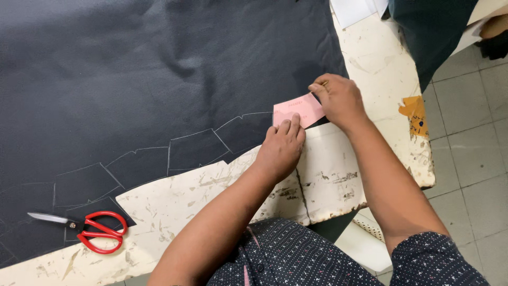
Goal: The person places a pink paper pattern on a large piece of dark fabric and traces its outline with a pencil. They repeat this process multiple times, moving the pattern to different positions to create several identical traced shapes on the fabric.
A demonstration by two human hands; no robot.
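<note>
Pressing down on a pink card [298,109], the left hand [282,148] lies flat with its fingers extended and close together; the fingertips rest on the card's lower edge, and nothing is gripped in this hand. The right hand [338,98] sits just beside it at the card's right end, fingers curled and pinched at the upper right corner. Whether something small is held in that pinch cannot be told from this view. The two hands are near each other but do not touch.

The pink card lies on a large sheet of dark fabric [159,74], close to the sheet's lower right edge. The dark fabric covers most of a worn white table [328,180] with chipped, scratched paint. Pale outlines [211,143] are drawn on the fabric in a row running from the card down toward the left, each a similar angular shape, one beside the next.

Red-handled scissors [87,229] lie closed at the lower left, well apart from both hands, with the blades pointing left and resting on the fabric edge. An orange scrap [415,114] sticks to the table's right edge. A tiled floor [471,132] shows to the right of the table. Both forearms are bare; the person wears a dark dotted shirt [296,259].
</note>
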